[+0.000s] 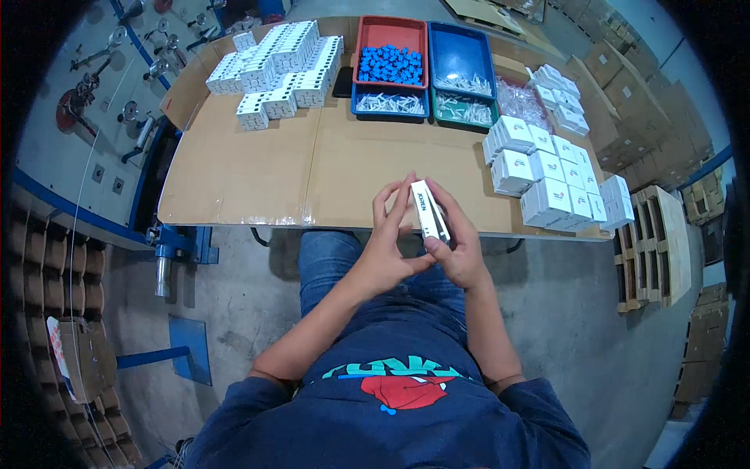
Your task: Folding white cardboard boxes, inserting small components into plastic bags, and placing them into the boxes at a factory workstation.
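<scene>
In front of my lap, at the table's near edge, a small white carton [425,206] with dark print is held up between my hands. A gap with a dark inside shows along its right side, like a partly open flap. My right hand [462,248] grips it from the right, thumb low and fingers along the far side. My left hand [384,252] curls round its left side, fingertips at the upper end and thumb near the lower end. What else may be inside the carton is hidden.
A cardboard-covered table [242,176] lies ahead. White cartons [293,51] are stacked back left, and more white boxes [547,199] at right. A red tray [391,25] holds blue parts; blue [459,48] and green trays [462,121] hold white pieces. A clear plastic bag [522,103] lies beyond.
</scene>
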Tool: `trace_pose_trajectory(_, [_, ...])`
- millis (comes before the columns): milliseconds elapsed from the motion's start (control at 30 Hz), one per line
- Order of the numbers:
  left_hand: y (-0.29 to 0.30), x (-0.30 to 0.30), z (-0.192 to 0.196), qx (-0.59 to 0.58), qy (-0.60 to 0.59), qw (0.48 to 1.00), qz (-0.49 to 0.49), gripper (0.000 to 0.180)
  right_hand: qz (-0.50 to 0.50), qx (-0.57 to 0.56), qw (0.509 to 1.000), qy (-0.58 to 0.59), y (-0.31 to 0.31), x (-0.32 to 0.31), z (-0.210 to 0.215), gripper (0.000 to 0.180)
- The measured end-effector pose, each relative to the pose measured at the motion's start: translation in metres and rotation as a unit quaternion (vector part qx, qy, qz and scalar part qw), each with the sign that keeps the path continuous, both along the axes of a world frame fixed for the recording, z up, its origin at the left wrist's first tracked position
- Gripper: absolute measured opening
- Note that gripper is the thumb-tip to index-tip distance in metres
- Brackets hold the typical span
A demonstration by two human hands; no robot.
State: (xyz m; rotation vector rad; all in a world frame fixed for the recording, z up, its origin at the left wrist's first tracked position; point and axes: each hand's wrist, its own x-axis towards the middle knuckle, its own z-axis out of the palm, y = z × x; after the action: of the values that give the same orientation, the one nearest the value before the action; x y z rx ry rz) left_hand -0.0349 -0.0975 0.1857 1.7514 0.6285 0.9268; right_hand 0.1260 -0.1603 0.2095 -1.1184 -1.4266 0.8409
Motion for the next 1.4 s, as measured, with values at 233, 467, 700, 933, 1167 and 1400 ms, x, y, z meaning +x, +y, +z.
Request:
trace_pose_trajectory(233, [0.006,-0.005,0.002,-0.485,-0.261,0.819,-0.16,0.09,0.005,0.116,0.988,-0.098,0.011,-0.005,-0.007,0.077])
trace_pose_trajectory(467, [-0.001,0.018,-0.003,-0.283,-0.174,0.942,-0.045,0.068,-0.01,0.098,0.991,-0.095,0.016,-0.006,-0.019,0.072])
trace_pose_trajectory(700, [0.006,0.033,-0.011,-0.308,-0.154,0.938,-0.031,0.065,-0.033,0.143,0.981,-0.128,0.024,0.013,-0.034,0.052])
trace_pose_trajectory(933, [0.017,0.043,-0.021,-0.266,-0.141,0.954,0.013,0.06,-0.072,0.099,0.988,-0.095,0.028,0.016,-0.049,0.043])
trace_pose_trajectory(1167, [0.025,0.05,-0.031,-0.301,-0.139,0.944,0.008,0.06,-0.077,0.072,0.993,-0.061,0.035,0.023,-0.064,0.042])
trace_pose_trajectory(1400, [0.034,0.052,-0.048,-0.312,-0.137,0.94,0.026,0.067,-0.064,0.039,0.997,-0.03,0.045,0.025,-0.075,0.043])
